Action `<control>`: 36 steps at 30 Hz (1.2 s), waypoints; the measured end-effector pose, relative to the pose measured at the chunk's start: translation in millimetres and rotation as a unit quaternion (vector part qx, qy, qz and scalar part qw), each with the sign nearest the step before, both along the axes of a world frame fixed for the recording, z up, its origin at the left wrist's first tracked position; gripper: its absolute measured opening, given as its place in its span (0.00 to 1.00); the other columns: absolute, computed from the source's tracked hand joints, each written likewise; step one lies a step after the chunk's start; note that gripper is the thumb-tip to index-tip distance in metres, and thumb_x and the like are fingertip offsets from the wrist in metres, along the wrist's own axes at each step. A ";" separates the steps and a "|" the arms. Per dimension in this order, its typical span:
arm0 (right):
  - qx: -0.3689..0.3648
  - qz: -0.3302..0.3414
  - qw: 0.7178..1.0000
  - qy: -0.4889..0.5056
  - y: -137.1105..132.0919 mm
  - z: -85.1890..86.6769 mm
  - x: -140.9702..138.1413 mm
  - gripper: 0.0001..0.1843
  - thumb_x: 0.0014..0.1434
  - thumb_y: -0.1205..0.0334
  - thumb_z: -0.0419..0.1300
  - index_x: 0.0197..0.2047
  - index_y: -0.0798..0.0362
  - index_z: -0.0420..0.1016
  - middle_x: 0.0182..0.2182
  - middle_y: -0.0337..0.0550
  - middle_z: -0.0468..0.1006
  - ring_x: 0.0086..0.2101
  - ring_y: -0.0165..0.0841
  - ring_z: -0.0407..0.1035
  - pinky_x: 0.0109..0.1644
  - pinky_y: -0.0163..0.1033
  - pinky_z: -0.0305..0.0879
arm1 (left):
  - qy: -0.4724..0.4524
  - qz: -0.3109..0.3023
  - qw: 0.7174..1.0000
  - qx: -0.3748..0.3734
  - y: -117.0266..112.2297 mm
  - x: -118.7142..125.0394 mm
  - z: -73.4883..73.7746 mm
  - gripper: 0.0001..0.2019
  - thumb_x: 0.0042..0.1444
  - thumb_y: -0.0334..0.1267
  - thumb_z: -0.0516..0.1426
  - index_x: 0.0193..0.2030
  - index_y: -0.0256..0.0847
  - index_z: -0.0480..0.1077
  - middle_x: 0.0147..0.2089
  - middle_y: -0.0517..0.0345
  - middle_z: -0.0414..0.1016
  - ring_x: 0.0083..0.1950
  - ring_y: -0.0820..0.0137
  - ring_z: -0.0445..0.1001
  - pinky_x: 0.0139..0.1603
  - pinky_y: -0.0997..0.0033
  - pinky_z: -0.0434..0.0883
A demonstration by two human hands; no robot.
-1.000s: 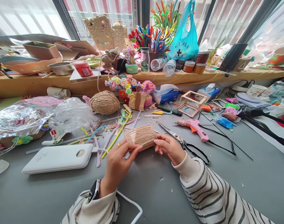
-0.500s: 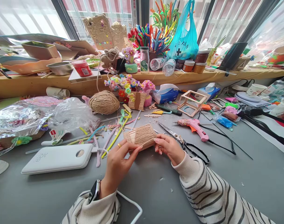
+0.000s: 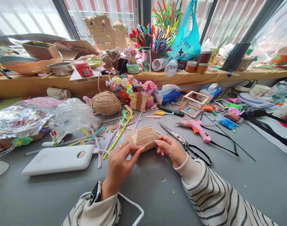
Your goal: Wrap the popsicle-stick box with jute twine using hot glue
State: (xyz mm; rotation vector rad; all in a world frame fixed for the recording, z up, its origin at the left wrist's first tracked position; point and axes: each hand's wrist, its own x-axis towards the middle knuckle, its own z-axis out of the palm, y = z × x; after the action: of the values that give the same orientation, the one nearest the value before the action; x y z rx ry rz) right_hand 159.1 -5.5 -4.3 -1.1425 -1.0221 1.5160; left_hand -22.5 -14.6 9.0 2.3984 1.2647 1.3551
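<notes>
A small piece of wooden craft sticks, partly covered in rows of tan twine, is held slightly tilted just over the grey table. Bare sticks show towards its left side. My left hand, with a ring on one finger, pinches it along the near edge, thumb and forefinger pressed together. At the right end, the fingers of my right hand are closed on its corner. Its underside and part of the near side are hidden by my fingers. Scissors with black handles lie just beyond my right hand.
A pink hot glue gun lies at the right with its black cord. A white power bank with a cable sits at the left. Behind are a ball of twine, a wooden stick frame and pipe cleaners.
</notes>
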 end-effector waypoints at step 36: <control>-0.017 0.003 1.000 -0.001 -0.8 1.1 0.3 0.14 0.40 0.53 0.61 0.26 0.55 0.68 0.13 0.31 0.65 0.16 0.23 0.56 0.21 0.32 0.50 | -0.020 0.027 0.999 0.028 0.7 -1.3 -1.1 0.02 0.50 0.31 0.59 0.29 0.40 0.70 0.24 0.64 0.63 0.24 0.77 0.59 0.25 0.77 0.61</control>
State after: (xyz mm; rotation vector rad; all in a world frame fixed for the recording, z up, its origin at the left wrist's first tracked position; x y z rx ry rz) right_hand 159.4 -6.3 -3.2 -1.1662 -1.0041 1.5426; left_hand -23.8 -13.9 7.9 2.3774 1.3088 1.4645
